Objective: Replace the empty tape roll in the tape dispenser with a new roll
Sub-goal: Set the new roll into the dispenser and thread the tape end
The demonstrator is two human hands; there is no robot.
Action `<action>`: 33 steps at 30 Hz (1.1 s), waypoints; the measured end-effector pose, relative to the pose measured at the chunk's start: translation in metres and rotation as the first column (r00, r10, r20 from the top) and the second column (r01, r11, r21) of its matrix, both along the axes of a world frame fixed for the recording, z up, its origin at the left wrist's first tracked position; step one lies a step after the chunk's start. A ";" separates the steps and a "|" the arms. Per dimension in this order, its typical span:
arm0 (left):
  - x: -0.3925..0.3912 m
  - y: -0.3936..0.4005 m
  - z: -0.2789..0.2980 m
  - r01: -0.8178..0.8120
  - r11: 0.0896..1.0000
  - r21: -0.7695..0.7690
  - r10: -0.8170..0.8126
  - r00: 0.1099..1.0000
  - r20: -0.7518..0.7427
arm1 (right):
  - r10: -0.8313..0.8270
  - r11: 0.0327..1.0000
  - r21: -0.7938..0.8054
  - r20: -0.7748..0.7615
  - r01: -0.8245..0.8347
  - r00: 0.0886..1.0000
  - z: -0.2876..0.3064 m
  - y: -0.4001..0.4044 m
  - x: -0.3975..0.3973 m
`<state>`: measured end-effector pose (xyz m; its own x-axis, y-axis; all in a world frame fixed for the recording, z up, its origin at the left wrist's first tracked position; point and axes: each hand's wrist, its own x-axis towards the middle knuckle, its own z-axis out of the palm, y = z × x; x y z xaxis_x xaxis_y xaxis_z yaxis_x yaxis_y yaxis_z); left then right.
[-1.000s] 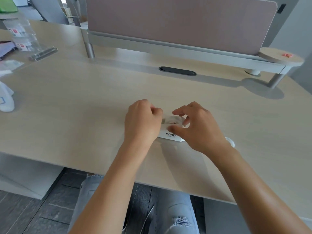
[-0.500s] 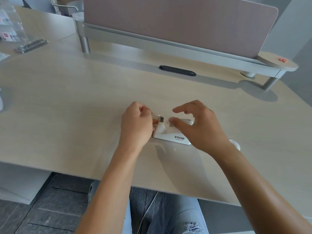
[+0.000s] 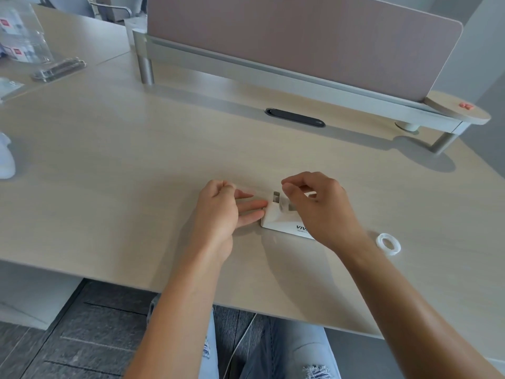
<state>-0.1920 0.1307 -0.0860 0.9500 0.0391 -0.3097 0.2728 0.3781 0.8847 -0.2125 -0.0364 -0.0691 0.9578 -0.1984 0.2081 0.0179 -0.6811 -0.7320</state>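
Note:
A white tape dispenser marked "VIV" sits on the pale wooden desk, near its front edge. My left hand is just to its left, thumb and forefinger pinched on the end of a faint clear tape strip, with the other fingers stretched out to touch the dispenser's cutter end. My right hand arches over the dispenser's rear and hides the roll, thumb and forefinger pinched together by the cutter on the same strip. A small clear tape core ring lies on the desk to the right.
A mauve divider panel on a metal rail closes off the back. A black cable slot is in front of it. A round shelf holds a red item at the far right. Clear plastic packaging and a white object sit at the left.
My left hand has drawn away to the left of the cutter, stretching a clear strip, and its lower fingers have unfolded. My right thumb and forefinger have closed by the cutter.

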 end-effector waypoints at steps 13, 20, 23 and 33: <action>0.009 0.011 0.001 0.161 0.949 0.272 -0.131 0.984 -0.124 | -0.085 0.995 0.047 -0.121 0.091 0.989 -0.006 -0.001 0.010; -0.001 0.010 0.005 0.119 0.816 0.566 -0.107 0.993 -0.055 | -0.118 0.988 -0.099 -0.026 0.115 0.993 -0.009 0.008 0.007; -0.014 0.009 0.000 0.020 0.801 0.598 -0.048 0.998 0.030 | -0.136 0.976 -0.169 0.035 0.140 0.990 -0.009 0.011 0.003; -0.048 -0.007 -0.007 -0.043 0.547 0.836 -0.348 0.897 0.274 | -0.067 0.984 -0.156 0.121 0.086 0.990 -0.020 0.012 -0.003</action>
<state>-0.2397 0.1232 -0.0927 0.9867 -0.0731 0.1454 -0.1612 -0.5619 0.8114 -0.2159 -0.0243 -0.0890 0.9087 -0.2257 0.3511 0.0389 -0.7918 -0.6095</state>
